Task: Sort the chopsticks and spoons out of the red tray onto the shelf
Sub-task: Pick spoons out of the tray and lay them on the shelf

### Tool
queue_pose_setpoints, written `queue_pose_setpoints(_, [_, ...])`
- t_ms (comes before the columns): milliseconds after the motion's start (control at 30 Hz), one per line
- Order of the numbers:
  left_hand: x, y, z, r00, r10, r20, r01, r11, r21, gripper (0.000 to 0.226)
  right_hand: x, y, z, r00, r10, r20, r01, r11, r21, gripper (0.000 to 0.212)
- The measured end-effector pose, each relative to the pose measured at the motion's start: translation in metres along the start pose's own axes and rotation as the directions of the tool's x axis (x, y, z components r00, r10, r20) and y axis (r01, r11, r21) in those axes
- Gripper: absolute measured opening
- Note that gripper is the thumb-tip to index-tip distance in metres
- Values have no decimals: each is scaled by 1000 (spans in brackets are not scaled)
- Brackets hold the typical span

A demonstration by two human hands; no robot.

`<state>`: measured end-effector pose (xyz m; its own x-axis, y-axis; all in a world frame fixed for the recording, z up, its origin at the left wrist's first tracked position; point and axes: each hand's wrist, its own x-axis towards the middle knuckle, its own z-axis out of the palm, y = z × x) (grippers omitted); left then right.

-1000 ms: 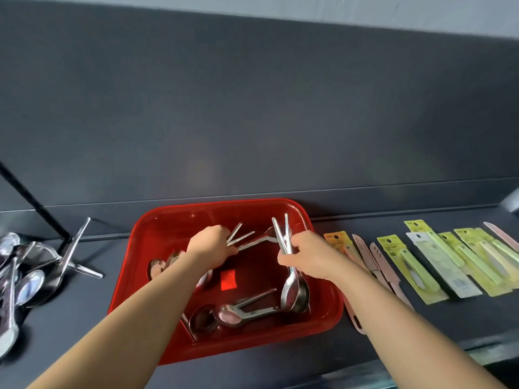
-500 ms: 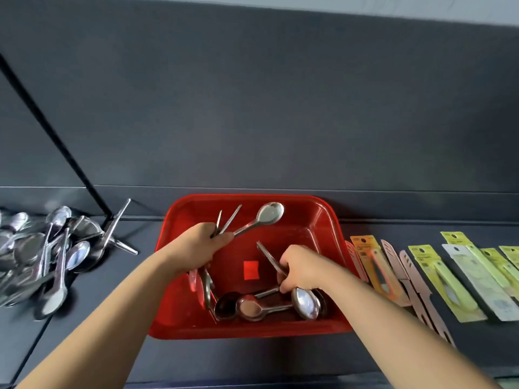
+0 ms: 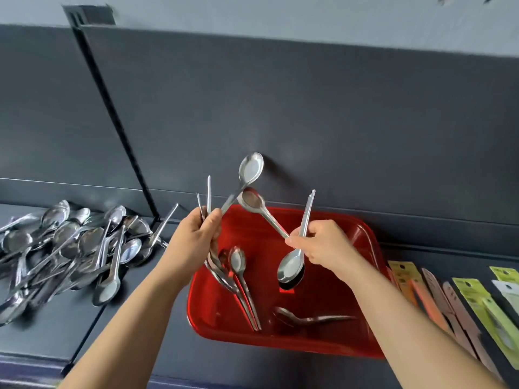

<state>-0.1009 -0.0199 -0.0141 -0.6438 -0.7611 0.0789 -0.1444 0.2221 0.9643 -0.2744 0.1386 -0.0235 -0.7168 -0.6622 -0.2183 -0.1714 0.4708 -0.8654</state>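
- while both bare arms reach forward over the red tray [image 3: 362, 240], the left hand [image 3: 193, 242] is curled tight round a bunch of spoons [image 3: 216, 269], thumb on top.
- one spoon in that fist, the tall spoon [image 3: 250, 168], points up and to the right with its oval bowl at the top.
- thin handle ends [image 3: 208, 192] stick straight up beside it.
- more spoons [image 3: 237, 259] slant from under the fist down into the tray; i cannot tell if the hand holds all of them.
- the right hand [image 3: 323, 248] pinches two spoons above the tray, right where they cross.
- its upper spoon [image 3: 252, 199] points up and to the left, bowl first.
- its lower spoon [image 3: 291, 269] stands almost upright, bowl hanging down and handle up.
- every spoon is smooth, shiny silver metal with a long thin handle.
- the tray is glossy red plastic with round corners and sits on the dark grey shelf [image 3: 50, 332].
- a lone spoon [image 3: 309, 320] lies flat in the tray, long way left to right, bowl at the left.
- a big messy spoon pile [image 3: 70, 248] lies on the shelf left of the tray.
- flat packs [image 3: 483, 304] in yellow, green and pink lie in a row on the right.
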Motion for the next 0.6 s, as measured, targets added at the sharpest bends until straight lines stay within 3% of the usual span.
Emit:
queue_pose_setpoints(167, [2,-15,-73,974,-49,-223,31,996,-84,33,4,-61,66,989,-87,118,69,986,151,9])
queue_pose_setpoints(300, [6,-47,-143,934,-80,-348,109,992,66,35,15,-86,143,976,-65,206,32,987,161,9])
queue_pose_setpoints(467, [17,-82,-200,893,-135,-430,262,931,254,35,32,-97,236,963,4,270,-17,999,44,13])
queue_pose_setpoints(600, [31,-110,-227,882,-177,-438,339,882,328,32,43,-98,283,977,52,205,-45,998,-43,16])
